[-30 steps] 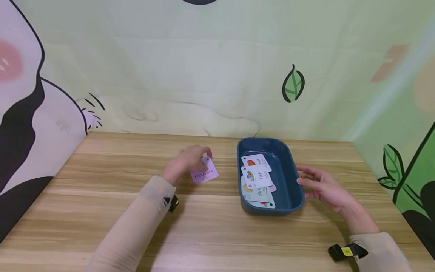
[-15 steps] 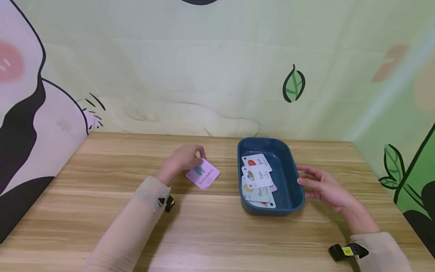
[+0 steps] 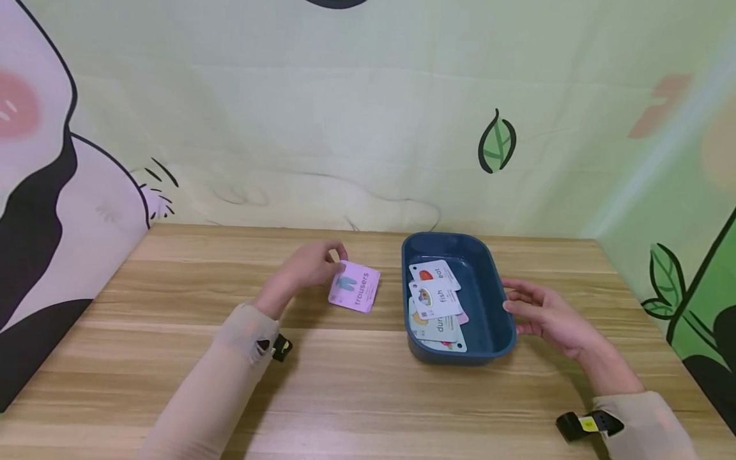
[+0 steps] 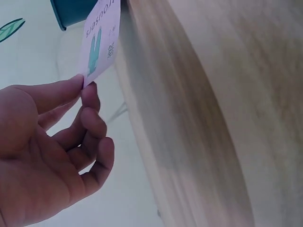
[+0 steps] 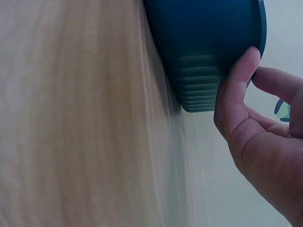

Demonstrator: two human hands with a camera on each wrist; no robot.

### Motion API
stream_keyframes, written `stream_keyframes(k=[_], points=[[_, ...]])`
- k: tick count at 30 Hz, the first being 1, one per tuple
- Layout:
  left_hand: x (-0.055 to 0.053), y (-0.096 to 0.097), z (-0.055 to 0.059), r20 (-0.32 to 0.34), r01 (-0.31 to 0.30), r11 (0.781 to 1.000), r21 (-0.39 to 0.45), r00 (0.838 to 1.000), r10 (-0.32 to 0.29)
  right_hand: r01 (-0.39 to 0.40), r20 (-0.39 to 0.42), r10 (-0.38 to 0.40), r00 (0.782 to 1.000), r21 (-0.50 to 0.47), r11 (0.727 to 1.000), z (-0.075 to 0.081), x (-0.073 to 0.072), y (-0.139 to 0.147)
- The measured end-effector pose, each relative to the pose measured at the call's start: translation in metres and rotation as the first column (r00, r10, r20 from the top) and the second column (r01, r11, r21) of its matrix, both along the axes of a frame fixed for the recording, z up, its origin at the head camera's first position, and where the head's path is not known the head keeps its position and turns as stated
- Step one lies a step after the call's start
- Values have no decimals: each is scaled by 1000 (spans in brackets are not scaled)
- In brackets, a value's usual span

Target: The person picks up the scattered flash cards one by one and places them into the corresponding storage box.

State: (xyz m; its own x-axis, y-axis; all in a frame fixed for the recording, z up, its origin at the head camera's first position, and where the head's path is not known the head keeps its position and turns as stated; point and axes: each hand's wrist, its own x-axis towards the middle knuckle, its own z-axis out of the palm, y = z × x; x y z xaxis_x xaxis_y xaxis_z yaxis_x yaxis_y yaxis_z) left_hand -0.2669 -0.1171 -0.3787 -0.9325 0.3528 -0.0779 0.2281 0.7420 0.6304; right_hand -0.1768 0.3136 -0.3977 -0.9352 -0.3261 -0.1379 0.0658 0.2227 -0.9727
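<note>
A purple card (image 3: 355,287) printed "trousers" with a picture of green trousers is pinched at one corner between the thumb and index finger of my left hand (image 3: 313,265). In the left wrist view the card (image 4: 100,38) slants upward from the fingertips, and the other fingers curl loosely below. To its right stands a dark blue plastic bin (image 3: 485,306), with several overlapping cards inside along its left side, among them a fish card (image 3: 437,299). My right hand (image 3: 546,313) rests its fingertips against the bin's right outer wall, close to the rim (image 5: 262,28).
Both the bin and the hands are over a wood-grain table (image 3: 322,396). A pale green printed backdrop (image 3: 287,128) rises right behind the table's far edge. Black wrist cameras sit at both cuffs.
My left hand has gone from fingers over the card to pinching its corner. The card has turned, then shifted a little toward the bin. My right hand and the bin have stayed put.
</note>
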Motion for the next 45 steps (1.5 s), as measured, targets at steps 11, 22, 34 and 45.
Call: stream_keyframes(k=[11,22,34,45], points=[[6,5,6,-168,-140,970,197,970,174,1,3,-1,1000,2,1000,0,0,0],[20,23,13,-24,-202,851,485,969,245,1,-4,-1,1000,-7,1000,0,0,0],[30,53,12,107,-180,821,542,984,145,2,-4,-2,1000,-12,1000,0,0,0],[39,75,9,63,-77,861,503,997,53,7,-5,-7,1000,-4,1000,0,1,0]])
